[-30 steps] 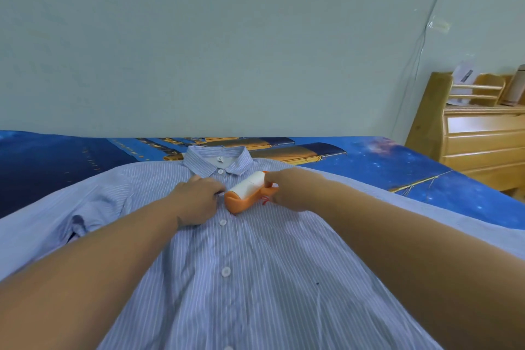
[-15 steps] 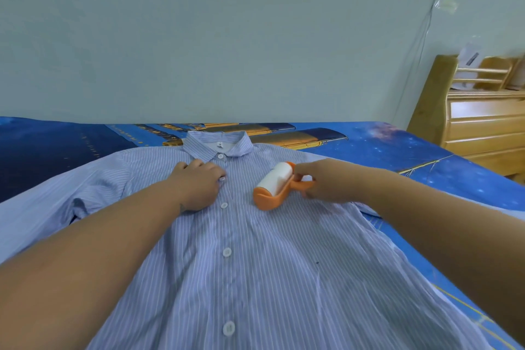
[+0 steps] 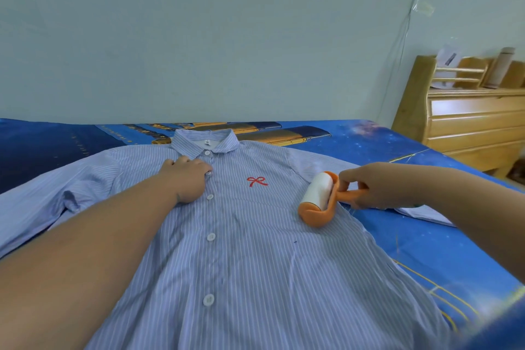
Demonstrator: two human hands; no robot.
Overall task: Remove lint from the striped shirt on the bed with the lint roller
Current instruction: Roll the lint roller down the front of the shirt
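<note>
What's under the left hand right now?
The left hand lies flat on the striped shirt, beside the button placket just below the collar. The fabric beneath the palm is covered.

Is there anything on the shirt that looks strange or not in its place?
Only a tiny dark speck on the striped shirt, below the lint roller, possibly lint. The shirt lies flat and buttoned.

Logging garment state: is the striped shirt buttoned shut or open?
Buttoned shut: the striped shirt lies spread flat, its button row closed as far as visible.
</note>
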